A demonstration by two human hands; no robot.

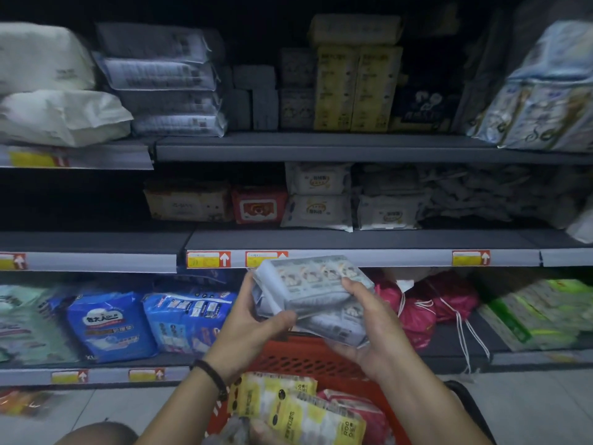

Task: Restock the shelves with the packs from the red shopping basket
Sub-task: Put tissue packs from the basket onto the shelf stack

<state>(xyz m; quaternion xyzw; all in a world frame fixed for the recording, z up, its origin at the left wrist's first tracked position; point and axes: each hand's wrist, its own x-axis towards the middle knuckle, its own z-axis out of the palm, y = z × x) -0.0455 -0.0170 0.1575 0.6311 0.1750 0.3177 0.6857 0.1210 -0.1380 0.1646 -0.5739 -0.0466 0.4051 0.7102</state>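
Both hands hold a stack of grey-white wipe packs [316, 293] above the red shopping basket [308, 358], just below the middle shelf's front edge [369, 256]. My left hand [253, 322] grips the stack's left end, thumb curled under it. My right hand [369, 319] wraps round its right side, fingers over the top pack. Yellow-and-white packs [298, 409] and a pink pack [369, 412] lie in the basket below.
The middle shelf holds white wipe packs [317, 197], a red pack [258, 205] and grey packs [481, 194], with a dark gap at its left. Blue diaper bags [109, 322] and pink bags [430, 303] fill the bottom shelf. Yellow boxes [356, 88] stand on the top shelf.
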